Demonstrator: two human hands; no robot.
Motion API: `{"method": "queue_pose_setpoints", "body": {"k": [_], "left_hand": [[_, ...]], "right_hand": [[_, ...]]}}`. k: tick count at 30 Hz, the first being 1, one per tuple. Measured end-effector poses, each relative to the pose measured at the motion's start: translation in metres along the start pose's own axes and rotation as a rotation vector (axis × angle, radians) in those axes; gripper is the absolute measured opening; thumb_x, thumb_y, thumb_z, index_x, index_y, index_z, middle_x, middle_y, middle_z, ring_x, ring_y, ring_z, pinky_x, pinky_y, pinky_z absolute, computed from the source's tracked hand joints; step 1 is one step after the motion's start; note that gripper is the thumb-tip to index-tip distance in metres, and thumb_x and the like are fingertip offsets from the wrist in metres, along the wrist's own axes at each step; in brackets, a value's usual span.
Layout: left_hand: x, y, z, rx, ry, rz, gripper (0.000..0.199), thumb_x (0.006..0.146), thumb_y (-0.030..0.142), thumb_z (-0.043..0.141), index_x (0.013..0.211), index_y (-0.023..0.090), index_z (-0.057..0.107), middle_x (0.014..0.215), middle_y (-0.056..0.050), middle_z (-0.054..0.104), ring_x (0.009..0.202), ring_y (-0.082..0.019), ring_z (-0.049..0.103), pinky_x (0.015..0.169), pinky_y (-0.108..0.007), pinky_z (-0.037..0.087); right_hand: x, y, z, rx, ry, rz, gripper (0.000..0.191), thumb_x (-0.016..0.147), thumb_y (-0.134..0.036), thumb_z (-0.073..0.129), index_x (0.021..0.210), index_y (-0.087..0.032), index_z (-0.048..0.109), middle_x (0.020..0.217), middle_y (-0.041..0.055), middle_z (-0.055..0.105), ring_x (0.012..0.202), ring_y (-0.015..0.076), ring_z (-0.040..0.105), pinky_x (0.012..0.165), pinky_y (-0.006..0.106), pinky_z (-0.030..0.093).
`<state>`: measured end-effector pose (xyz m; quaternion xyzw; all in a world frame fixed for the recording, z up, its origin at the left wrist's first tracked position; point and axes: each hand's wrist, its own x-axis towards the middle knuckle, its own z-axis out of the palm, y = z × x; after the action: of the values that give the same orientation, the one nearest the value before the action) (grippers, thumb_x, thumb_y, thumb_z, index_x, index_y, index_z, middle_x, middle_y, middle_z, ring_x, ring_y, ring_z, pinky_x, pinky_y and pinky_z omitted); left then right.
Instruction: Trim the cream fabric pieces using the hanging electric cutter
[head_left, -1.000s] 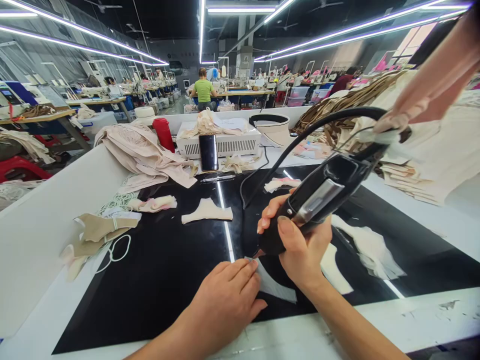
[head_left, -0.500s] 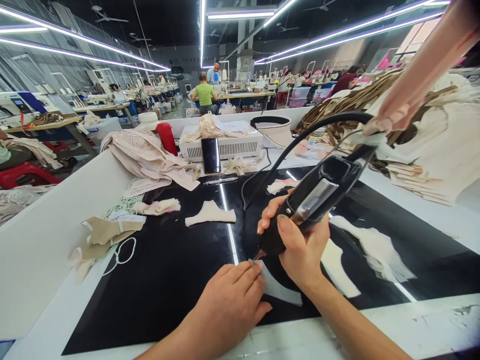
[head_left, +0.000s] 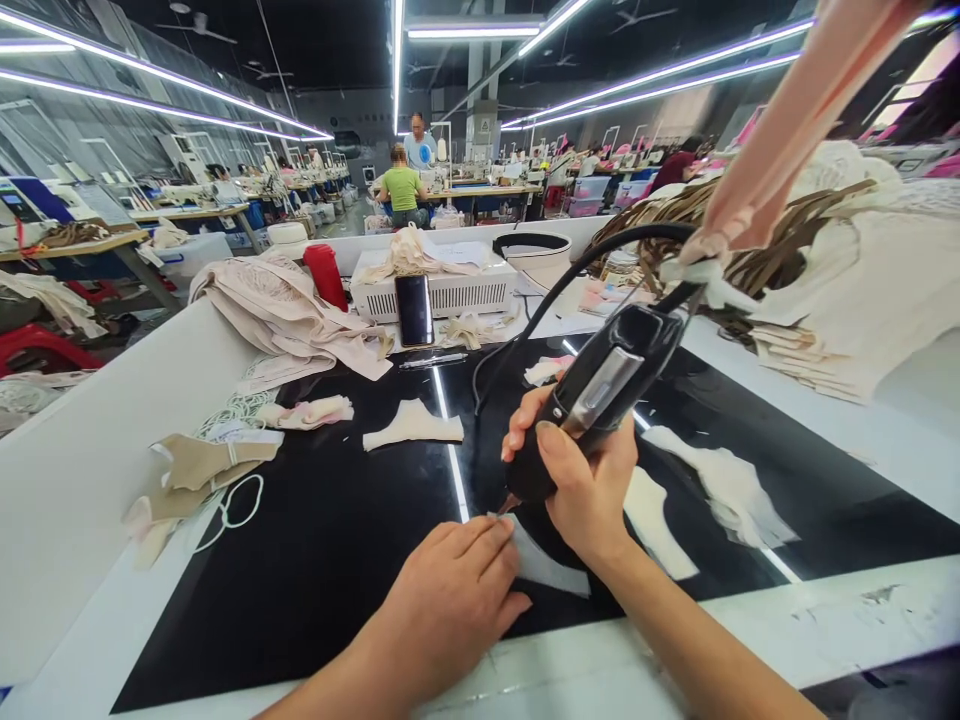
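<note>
My right hand [head_left: 581, 480] is wrapped round a black corded handheld power tool [head_left: 600, 385], tilted with its narrow tip pointing down and left. That tip meets the top end of a thin, pale grey-white curved fabric piece [head_left: 551, 568], close to the fingertips of my left hand [head_left: 457, 590]. With its fingers together, my left hand presses that piece down on the black work surface [head_left: 300, 560] and covers part of it. A cream cut piece [head_left: 414, 424] lies farther back. Right of the tool are another cream piece [head_left: 658, 520] and a whitish stack [head_left: 724, 480].
A pink cloth strip [head_left: 795, 130] ties to the tool's rear. Behind stand a phone [head_left: 415, 310], a white vented box [head_left: 442, 293] and a red container [head_left: 325, 277]. Fabric heaps [head_left: 292, 310] lie left, brown straps [head_left: 787, 240] right. Beige pieces [head_left: 199, 465] sit at the left edge.
The whole view has shifted slightly. Both hands keep their places: the tool tip stays at the fabric's upper end beside my left fingertips, with the tool's tilt a little steeper.
</note>
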<state>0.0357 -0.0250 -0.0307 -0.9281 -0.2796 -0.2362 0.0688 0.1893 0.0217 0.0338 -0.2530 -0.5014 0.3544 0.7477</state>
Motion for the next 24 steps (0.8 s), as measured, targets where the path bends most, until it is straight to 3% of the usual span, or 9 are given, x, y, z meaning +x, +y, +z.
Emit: {"method": "queue_pose_setpoints", "body": {"k": [8, 12, 19, 24], "left_hand": [[0.001, -0.004, -0.007, -0.013, -0.063, 0.048, 0.035, 0.111, 0.034, 0.035, 0.123, 0.014, 0.062, 0.129, -0.008, 0.071, 0.113, -0.026, 0.070, 0.084, -0.040, 0.059], [0.001, -0.006, -0.009, -0.010, -0.084, 0.069, 0.031, 0.110, 0.031, 0.041, 0.124, 0.014, 0.062, 0.129, -0.010, 0.070, 0.113, -0.027, 0.069, 0.083, -0.042, 0.061], [-0.001, -0.008, -0.010, -0.038, -0.064, 0.076, 0.029, 0.109, 0.029, 0.042, 0.122, 0.016, 0.064, 0.128, -0.008, 0.072, 0.116, -0.026, 0.069, 0.086, -0.042, 0.062], [0.003, -0.006, -0.015, 0.008, 0.025, 0.124, 0.024, 0.108, 0.024, 0.046, 0.119, 0.016, 0.066, 0.128, -0.005, 0.072, 0.120, -0.024, 0.067, 0.103, -0.043, 0.055]], "right_hand": [[-0.013, -0.036, -0.034, -0.095, 0.014, -0.041, 0.033, 0.091, -0.032, 0.076, 0.117, -0.028, 0.055, 0.086, -0.0029, 0.065, 0.064, 0.0141, 0.062, 0.054, 0.030, 0.056], [-0.023, -0.048, -0.048, -0.141, 0.030, -0.054, 0.022, 0.092, -0.032, 0.074, 0.107, -0.028, 0.059, 0.087, -0.0024, 0.064, 0.065, 0.0147, 0.062, 0.054, 0.030, 0.056], [-0.031, -0.048, -0.053, -0.139, 0.045, -0.047, 0.030, 0.091, -0.031, 0.076, 0.114, -0.030, 0.056, 0.088, -0.0024, 0.065, 0.065, 0.0144, 0.063, 0.053, 0.030, 0.056], [-0.030, -0.047, -0.052, -0.135, 0.051, -0.040, 0.034, 0.090, -0.031, 0.078, 0.116, -0.030, 0.055, 0.090, -0.0024, 0.066, 0.063, 0.0139, 0.064, 0.053, 0.029, 0.055]]}}
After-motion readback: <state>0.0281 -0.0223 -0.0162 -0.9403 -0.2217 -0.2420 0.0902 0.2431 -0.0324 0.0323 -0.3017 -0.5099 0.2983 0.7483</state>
